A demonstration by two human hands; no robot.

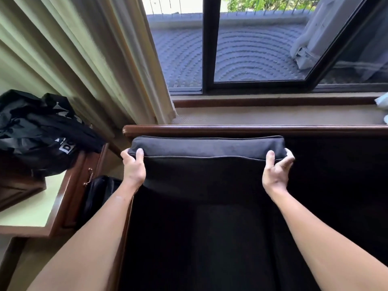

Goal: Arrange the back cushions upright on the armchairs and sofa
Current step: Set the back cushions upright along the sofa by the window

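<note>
Gripping the dark back cushion (pixel 206 147) by its two top corners, the person stands it against the backrest of a dark upholstered seat, just under the polished wooden top rail (pixel 252 129). The left hand (pixel 134 166) wraps the left corner, thumb on the front face and fingers curled behind; the right hand (pixel 277 169) pinches the right corner in the same way, thumb forward, fingers tucked round the end. Both hands are closed on the fabric, neither spread nor flat. The cushion looks upright or close to it, its piped top edge running nearly level with the rail and sitting just below it, while its lower part drops into the shadowed seat (pixel 220 238), where the contact with the seat base cannot be made out. Whether this piece is an armchair or one end of the sofa is hard to say, since the upholstery carries on to the right past the cushion. By my reading, the step in hand is the seating of this one cushion. The next move probably calls for pressing it back flush against the backrest, squaring it, and releasing both corners together so it does not slump forward. To the left stand a wooden desk (pixel 31 219) bearing a black bag (pixel 42 131), and a curtain (pixel 94 59) hangs beside the window (pixel 252 49).
</note>
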